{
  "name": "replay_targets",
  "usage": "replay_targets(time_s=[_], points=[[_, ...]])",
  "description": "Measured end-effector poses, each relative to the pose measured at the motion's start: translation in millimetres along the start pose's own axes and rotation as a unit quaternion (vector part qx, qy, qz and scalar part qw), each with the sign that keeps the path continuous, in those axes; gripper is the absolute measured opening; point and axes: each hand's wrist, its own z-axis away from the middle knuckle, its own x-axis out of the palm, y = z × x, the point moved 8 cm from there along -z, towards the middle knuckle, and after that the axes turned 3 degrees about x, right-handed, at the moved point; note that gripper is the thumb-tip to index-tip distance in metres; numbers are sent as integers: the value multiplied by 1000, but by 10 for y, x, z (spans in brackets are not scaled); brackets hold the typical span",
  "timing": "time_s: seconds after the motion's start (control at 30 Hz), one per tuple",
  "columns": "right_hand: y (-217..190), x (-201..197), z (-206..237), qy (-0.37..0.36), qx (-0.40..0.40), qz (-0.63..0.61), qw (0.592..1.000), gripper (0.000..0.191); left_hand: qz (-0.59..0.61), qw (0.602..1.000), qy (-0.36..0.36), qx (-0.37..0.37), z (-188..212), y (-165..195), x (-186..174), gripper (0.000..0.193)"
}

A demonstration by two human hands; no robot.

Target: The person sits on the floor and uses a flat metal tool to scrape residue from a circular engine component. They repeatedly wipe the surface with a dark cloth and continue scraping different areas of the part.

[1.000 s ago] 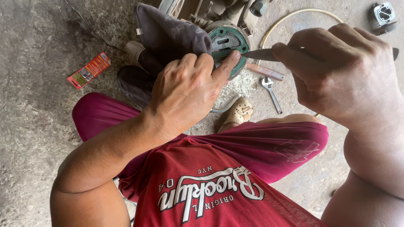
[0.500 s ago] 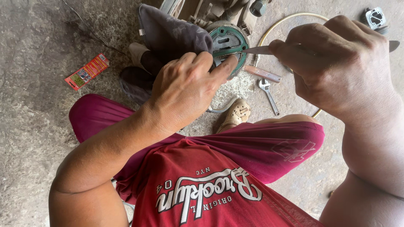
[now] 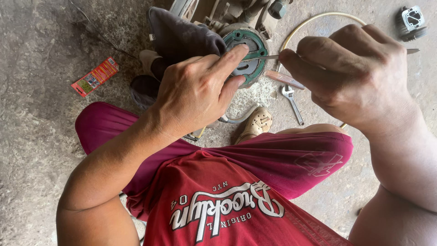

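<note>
head camera, looking steeply down, close over lap

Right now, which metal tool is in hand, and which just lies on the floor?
The thin blade is held in the right hand, tip on the green disc. The wrench lies untouched on the floor.

Floor: rough grey concrete (image 3: 41, 150), stained and gritty, pale dust patch at centre. Daylight bright at far right, duller at left. Thin dark crack or wire (image 3: 98, 34) trails across the far left. No walls, furniture or windows visible.
</note>
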Motion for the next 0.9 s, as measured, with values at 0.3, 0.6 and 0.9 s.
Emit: replay_targets(time_s=[0.3,0.6,0.9], points=[[18,116,6,29,-3,-49,998,26,21,1000,19,0,-17,-22,-2,35],[45,179,-36,24,6,-116,993,29,26,999,12,-17,-27,-49,24,26],[115,257,-74,18,-3,-165,986,29,26,999,10,-27,-43,-23,50,27]])
